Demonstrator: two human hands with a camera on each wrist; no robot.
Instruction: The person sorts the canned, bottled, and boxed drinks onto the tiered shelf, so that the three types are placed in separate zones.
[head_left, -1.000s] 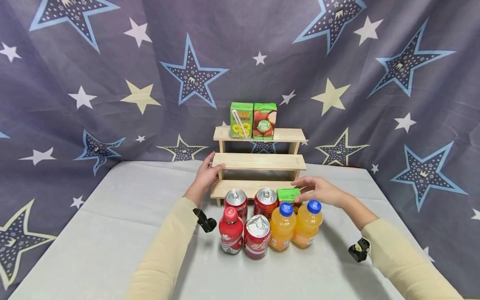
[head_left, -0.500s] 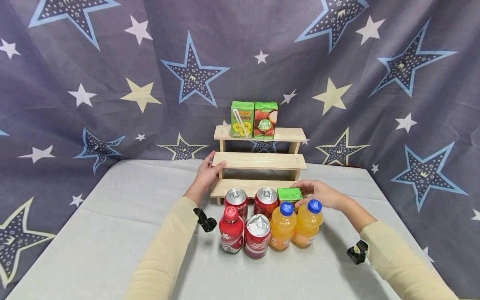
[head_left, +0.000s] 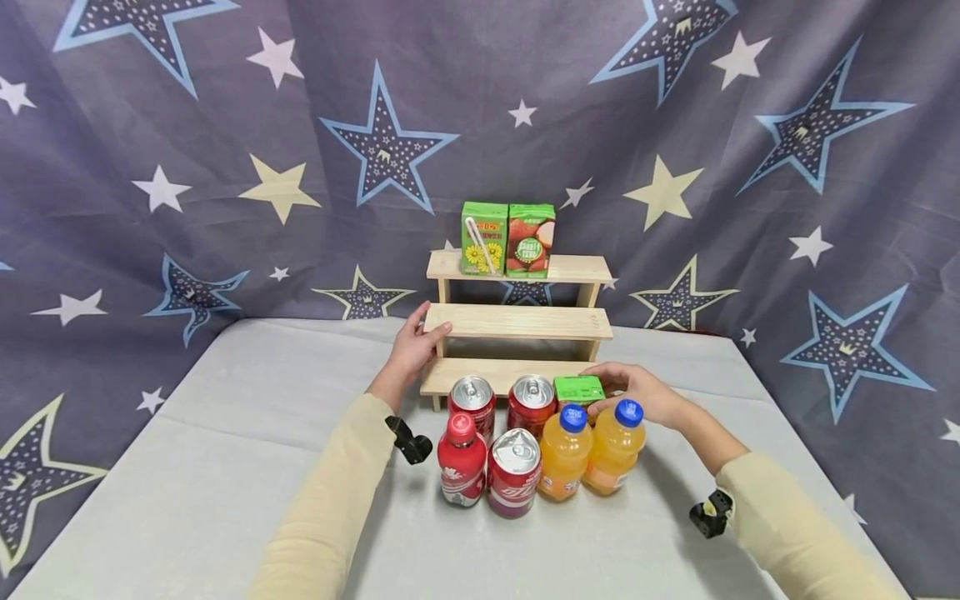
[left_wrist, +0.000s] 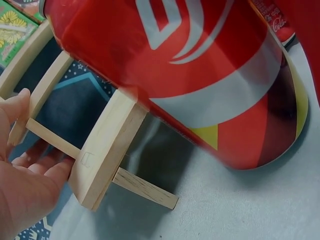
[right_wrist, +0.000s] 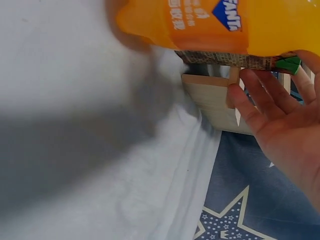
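Observation:
My left hand (head_left: 411, 350) grips the left end of the middle step of a three-tier wooden display rack (head_left: 517, 322); the thumb lies over its front edge, also in the left wrist view. At the right, my right hand (head_left: 647, 395) holds a green-topped drink carton (head_left: 577, 387) by its sides, thumb nearer me and fingers behind. The carton stands in front of the bottom step, its lower part hidden by two orange Fanta bottles (head_left: 564, 454) with blue caps. Beside it stand two red cans (head_left: 531, 402). On the top step are two drink cartons (head_left: 529, 243).
Nearer me, a red bottle (head_left: 462, 462) and a red-and-purple can (head_left: 514, 475) stand left of the orange bottles. A pale cloth (head_left: 225, 467) covers the table. Behind it hangs a dark star-patterned curtain (head_left: 465, 100).
My right hand has closed in on the green-topped carton, its fingers settling around it. The left hand keeps its hold on the rack, and the drinks stand where they were.

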